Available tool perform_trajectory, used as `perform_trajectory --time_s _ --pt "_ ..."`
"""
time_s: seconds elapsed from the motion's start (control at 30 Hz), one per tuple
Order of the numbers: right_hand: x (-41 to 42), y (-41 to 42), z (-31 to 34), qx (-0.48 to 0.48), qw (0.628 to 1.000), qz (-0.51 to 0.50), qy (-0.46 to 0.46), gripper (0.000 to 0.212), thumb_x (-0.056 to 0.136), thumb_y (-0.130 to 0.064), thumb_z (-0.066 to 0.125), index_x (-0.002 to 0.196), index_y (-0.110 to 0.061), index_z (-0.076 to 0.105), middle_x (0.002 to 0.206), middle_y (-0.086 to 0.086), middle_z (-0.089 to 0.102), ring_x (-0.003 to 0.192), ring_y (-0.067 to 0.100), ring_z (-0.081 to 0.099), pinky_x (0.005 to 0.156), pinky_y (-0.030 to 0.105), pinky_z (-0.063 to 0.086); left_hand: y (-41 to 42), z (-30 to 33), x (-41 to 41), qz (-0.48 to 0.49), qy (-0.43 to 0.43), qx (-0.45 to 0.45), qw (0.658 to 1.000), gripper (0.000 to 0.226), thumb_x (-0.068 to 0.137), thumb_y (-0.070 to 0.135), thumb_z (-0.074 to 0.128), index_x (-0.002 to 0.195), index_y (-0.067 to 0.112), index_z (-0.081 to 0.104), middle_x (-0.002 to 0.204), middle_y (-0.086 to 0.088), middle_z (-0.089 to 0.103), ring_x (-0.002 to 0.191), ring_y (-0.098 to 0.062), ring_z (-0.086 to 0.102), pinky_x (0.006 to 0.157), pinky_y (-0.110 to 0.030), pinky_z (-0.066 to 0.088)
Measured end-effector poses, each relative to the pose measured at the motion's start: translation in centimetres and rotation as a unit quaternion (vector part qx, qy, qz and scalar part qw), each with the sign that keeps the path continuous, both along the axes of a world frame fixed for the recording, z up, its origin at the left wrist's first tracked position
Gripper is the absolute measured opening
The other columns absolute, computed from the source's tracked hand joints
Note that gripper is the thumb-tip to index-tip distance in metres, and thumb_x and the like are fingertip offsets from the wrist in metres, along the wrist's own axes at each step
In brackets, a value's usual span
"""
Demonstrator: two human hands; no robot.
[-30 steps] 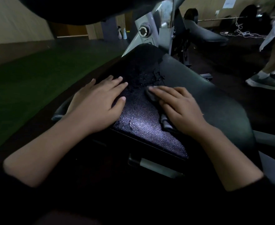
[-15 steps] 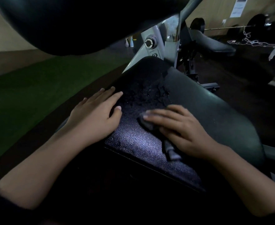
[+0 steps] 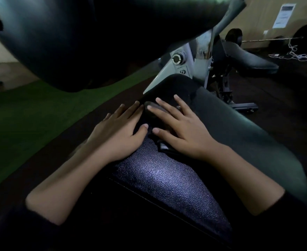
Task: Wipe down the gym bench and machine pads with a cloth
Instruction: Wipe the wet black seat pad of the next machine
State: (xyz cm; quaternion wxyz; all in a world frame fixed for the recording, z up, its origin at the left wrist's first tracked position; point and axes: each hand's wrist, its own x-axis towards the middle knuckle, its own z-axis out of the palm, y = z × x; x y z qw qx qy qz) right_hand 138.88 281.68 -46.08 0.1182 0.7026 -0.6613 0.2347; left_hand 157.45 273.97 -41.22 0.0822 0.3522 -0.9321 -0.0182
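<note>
Both hands lie flat — left (image 3: 119, 132); right (image 3: 184, 132) — fingers extended.

Both hands lay flat side by side on the black textured leather seat pad (image 3: 167, 174), left hand (image 3: 118, 131) beside right hand (image 3: 183, 129), which covered the dark folded cloth (image 3: 153, 107).

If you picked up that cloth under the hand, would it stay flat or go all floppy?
Probably floppy: the cloth bunches and folds under the right hand, so it would likely droop. It looks thin, so likely light. It should slide easily on the pad, whose surface looks smooth and shiny.
</note>
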Motion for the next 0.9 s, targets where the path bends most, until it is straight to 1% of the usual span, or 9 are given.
perform_trajectory --time_s 0.17,0.27,0.4,0.53,0.6,0.67,0.77,0.83,0.9 --pt "0.9 0.4 0.3 -0.046 0.999 -0.002 -0.003 0.064 0.089 -0.069 0.03 0.145 -0.039 0.037 0.153 -0.011 0.034 0.141 0.025 0.028 0.111 0.047 0.03 -0.3 -0.4 -0.1 0.004 0.013 -0.009 1.0 0.067 0.095 0.056 0.017 0.155 0.028 0.008 0.162 0.013 0.002 0.148 -0.015 0.009 0.12 -0.038 0.016" --pt "1.2 -0.4 0.6 -0.047 0.999 -0.012 -0.014 0.055 0.091 -0.062 0.027 0.141 -0.045 0.039 0.151 -0.013 0.037 0.133 0.026 0.036 0.108 0.046 0.034 -0.3 -0.4 -0.1 0.008 0.016 -0.004 1.0 0.065 0.096 0.052 0.022 0.155 0.026 0.007 0.162 0.012 0.001 0.148 -0.012 0.008 0.12 -0.034 0.014" --pt "0.2 -3.7 1.6 -0.034 0.999 -0.01 -0.033 0.05 0.092 -0.055 0.024 0.138 -0.048 0.042 0.146 -0.017 0.043 0.127 0.02 0.043 0.105 0.041 0.036 -0.1 -0.3 -0.2 0.017 0.02 -0.008 1.0 0.068 0.095 0.054 0.015 0.155 0.023 0.007 0.162 0.009 0.004 0.148 -0.01 0.009 0.118 -0.032 0.014" --pt "-4.8 -6.5 2.0 -0.041 0.999 -0.011 -0.019 0.05 0.092 -0.037 0.026 0.126 -0.024 0.06 0.136 -0.005 0.057 0.124 0.018 0.052 0.101 0.037 0.035 0.1 0.0 -0.1 0.018 0.002 -0.015 1.0 0.068 0.097 0.055 0.021 0.155 0.023 0.007 0.162 0.01 0.001 0.148 -0.011 0.009 0.117 -0.032 0.016" --pt "-7.9 -5.6 1.0 -0.043 0.997 -0.055 0.022 0.043 0.097 -0.034 0.024 0.112 -0.016 0.06 0.135 0.002 0.058 0.121 0.025 0.056 0.096 0.042 0.041 0.1 0.0 0.0 0.019 0.001 -0.011 1.0 0.069 0.097 0.056 0.022 0.155 0.024 0.006 0.162 0.011 -0.001 0.148 -0.011 0.008 0.117 -0.033 0.017" --pt "-9.4 -3.4 -0.3 -0.06 0.993 -0.08 0.056 0.046 0.099 -0.03 0.026 0.099 -0.005 0.064 0.135 0.008 0.058 0.118 0.034 0.057 0.092 0.043 0.043 0.0 0.0 -0.1 0.017 0.003 -0.01 1.0 0.069 0.096 0.057 0.021 0.155 0.025 0.006 0.162 0.012 -0.002 0.148 -0.011 0.007 0.116 -0.034 0.018" --pt "-7.0 0.5 -1.2 -0.058 0.991 -0.12 -0.017 0.05 0.094 -0.03 0.028 0.124 -0.011 0.062 0.136 0.007 0.056 0.126 0.026 0.052 0.1 0.037 0.03 -0.1 0.0 -0.2 0.018 0.0 -0.013 1.0 0.07 0.095 0.058 0.02 0.155 0.025 0.005 0.162 0.013 -0.003 0.148 -0.011 0.007 0.116 -0.033 0.019" --pt "-3.5 2.0 -1.4 -0.052 0.993 -0.106 -0.012 0.05 0.093 -0.031 0.027 0.134 -0.021 0.055 0.141 0.005 0.052 0.128 0.022 0.048 0.104 0.037 0.029 -0.2 -0.1 -0.3 0.017 -0.001 -0.013 1.0 0.07 0.095 0.058 0.019 0.155 0.025 0.005 0.162 0.012 -0.003 0.148 -0.011 0.007 0.117 -0.034 0.017" --pt "-0.3 1.9 -1.0 -0.038 0.996 -0.085 -0.018 0.05 0.096 -0.038 0.025 0.14 -0.032 0.046 0.146 -0.003 0.045 0.128 0.025 0.046 0.106 0.043 0.032 -0.3 -0.2 -0.4 0.017 -0.001 -0.012 1.0 0.071 0.095 0.06 0.014 0.155 0.024 0.005 0.162 0.011 -0.002 0.148 -0.012 0.007 0.117 -0.034 0.017"
